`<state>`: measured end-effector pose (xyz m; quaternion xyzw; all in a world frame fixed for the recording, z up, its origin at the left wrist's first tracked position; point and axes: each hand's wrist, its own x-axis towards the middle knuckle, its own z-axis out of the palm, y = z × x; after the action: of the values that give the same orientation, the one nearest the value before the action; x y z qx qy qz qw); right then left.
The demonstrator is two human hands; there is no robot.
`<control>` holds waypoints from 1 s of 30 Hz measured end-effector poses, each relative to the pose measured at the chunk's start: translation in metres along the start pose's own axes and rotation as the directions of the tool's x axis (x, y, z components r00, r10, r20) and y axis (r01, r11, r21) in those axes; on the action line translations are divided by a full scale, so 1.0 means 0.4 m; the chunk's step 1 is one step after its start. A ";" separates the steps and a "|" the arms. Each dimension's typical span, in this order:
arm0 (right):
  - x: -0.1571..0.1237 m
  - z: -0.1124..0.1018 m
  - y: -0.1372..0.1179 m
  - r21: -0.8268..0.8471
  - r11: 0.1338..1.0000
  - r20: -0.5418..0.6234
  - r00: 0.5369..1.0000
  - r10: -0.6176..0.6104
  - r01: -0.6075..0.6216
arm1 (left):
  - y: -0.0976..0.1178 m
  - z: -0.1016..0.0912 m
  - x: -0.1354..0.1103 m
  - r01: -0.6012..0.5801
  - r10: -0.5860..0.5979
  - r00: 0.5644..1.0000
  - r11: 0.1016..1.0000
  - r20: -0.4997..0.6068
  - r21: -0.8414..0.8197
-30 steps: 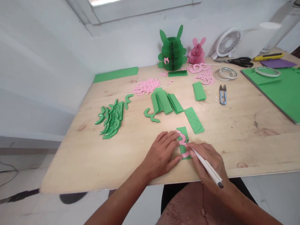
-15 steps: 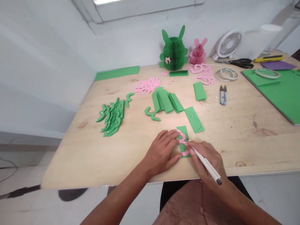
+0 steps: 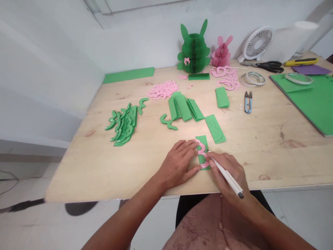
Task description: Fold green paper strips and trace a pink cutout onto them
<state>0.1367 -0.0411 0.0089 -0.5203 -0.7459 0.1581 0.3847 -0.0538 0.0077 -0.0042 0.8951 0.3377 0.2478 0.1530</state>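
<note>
Close to the near edge of the wooden table [image 3: 104, 170], right of that edge's middle, a small green paper rectangle [image 3: 202, 159] lies flat with a pink wavy paper cutout [image 3: 202, 147] on top of it. The left hand [image 3: 177, 165] is spread palm down, its fingertips pressing the left side of both papers without gripping anything. The right hand [image 3: 230, 170] is closed around a white pen [image 3: 227, 177], whose tip sits against the cutout's right-hand side; the two hands are apart, with the papers between them. Just beyond, toward the far edge, lies a green rectangle bearing a drawn wavy outline [image 3: 215, 128], and beside it stand folded green paper pieces [image 3: 183, 108]. A loose green wavy cutout [image 3: 169, 123] rests near these, while a pile of green wavy cutouts [image 3: 123, 127] lies toward the left edge. A heap of pink cutouts [image 3: 163, 90] is farther back, and a long green strip [image 3: 128, 75] fills the far left corner. Along the far edge stand a green honeycomb-paper rabbit [image 3: 194, 52], a smaller pink one [image 3: 221, 56] and a white fan [image 3: 257, 44], with black-handled scissors [image 3: 270, 66] in front of the fan. Blue-handled thread snips [image 3: 248, 105] lie nearer, well apart from the right hand, and a large green sheet [image 3: 309, 104] covers the right-hand part.
</note>
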 end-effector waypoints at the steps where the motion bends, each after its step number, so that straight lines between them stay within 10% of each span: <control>1: 0.000 0.000 0.000 0.000 1.000 0.001 1.000 0.001 -0.001 | 0.000 0.000 0.000 -0.002 0.002 1.000 1.000 0.002 0.000; 30: 0.001 -0.001 -0.002 -0.020 0.999 0.002 0.999 0.037 -0.037 | -0.003 -0.001 0.000 -0.001 0.001 1.000 1.000 0.023 0.006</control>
<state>0.1364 -0.0412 0.0097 -0.5377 -0.7381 0.1581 0.3755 -0.0547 0.0087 -0.0043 0.8986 0.3361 0.2364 0.1540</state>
